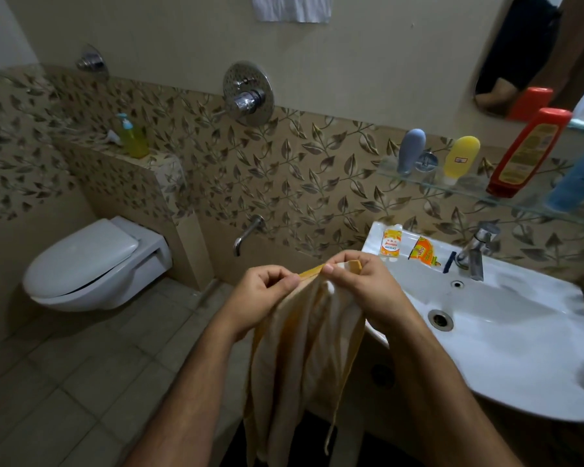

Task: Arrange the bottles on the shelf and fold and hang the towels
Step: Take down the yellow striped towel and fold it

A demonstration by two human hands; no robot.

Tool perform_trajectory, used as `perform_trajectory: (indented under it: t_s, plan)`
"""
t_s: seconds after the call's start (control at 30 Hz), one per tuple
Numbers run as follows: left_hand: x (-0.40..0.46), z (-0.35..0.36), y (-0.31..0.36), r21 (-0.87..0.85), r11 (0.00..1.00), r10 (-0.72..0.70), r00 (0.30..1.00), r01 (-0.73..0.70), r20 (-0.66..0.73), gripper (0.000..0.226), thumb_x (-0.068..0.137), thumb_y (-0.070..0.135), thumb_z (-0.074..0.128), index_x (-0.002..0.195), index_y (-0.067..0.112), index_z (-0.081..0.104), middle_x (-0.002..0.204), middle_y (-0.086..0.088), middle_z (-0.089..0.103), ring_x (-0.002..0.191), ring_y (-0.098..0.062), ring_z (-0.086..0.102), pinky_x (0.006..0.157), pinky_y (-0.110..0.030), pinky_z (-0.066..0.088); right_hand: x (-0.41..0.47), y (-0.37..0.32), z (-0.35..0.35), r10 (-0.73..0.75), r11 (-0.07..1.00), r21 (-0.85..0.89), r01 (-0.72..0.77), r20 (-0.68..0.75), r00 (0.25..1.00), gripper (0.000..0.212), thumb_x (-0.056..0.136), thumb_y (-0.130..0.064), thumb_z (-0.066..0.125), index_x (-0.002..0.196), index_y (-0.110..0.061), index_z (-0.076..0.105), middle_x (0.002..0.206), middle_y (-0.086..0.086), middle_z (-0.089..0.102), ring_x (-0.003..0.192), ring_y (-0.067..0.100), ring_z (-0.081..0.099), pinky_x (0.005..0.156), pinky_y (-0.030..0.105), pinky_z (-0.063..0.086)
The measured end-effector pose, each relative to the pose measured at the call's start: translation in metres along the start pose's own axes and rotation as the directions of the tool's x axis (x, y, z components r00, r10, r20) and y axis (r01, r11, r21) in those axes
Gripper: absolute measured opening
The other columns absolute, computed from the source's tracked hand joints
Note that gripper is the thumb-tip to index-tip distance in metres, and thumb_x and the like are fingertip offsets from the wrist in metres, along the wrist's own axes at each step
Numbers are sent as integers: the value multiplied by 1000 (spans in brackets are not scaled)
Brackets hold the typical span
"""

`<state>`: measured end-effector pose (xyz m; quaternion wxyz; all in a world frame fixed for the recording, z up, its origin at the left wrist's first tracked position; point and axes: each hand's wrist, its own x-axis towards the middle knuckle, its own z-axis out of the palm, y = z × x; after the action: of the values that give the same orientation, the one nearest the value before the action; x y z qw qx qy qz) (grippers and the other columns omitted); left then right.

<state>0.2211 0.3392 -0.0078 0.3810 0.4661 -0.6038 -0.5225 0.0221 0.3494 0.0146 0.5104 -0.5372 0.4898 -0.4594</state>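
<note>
While two hands (pixel 262 291) (pixel 361 284) pinch: one towel (pixel 304 348).

Left grip (pixel 262 291), right grip (pixel 361 284) pinched

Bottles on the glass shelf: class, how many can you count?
4, left to right: grey bottle, yellow bottle, red bottle, blue bottle cut by the frame edge. More may be hidden beyond it.

Head view, downward, close over sink (pixel 520 348)
</note>
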Motion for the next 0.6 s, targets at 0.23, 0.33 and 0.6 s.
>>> perform_trajectory:
  t_s: [0.23,0.33,0.6]
  plan:
    - [-10,-19,-36,-243,969,-62,998,53,-31,21,75,35,79,72,15,73,70,-3,67,64,-12,61,59,-24,49,-1,-9,-18,2,985,170,5,-37,999,12,89,-8,66,78,-10,66,66,5,64,58,13,57,55,22,48]
    - [-3,-14,-31,-234,972,-43,980,-4,-195,14,80,20,65,75,7,69,68,-1,68,64,-11,61,61,-26,51,-1,-5,-18,14,974,229,-1,-58,998,11,89,-10,65,78,-10,65,66,7,62,58,15,56,58,25,47]
    - [-5,3,-41,-178,983,-67,983,36,-171,18,92,15,60,82,3,70,70,-1,68,65,-11,60,59,-23,50,4,-7,-31,81,946,323,-29,-151,985,12,91,-11,63,80,-11,65,70,7,63,63,17,60,64,30,52]
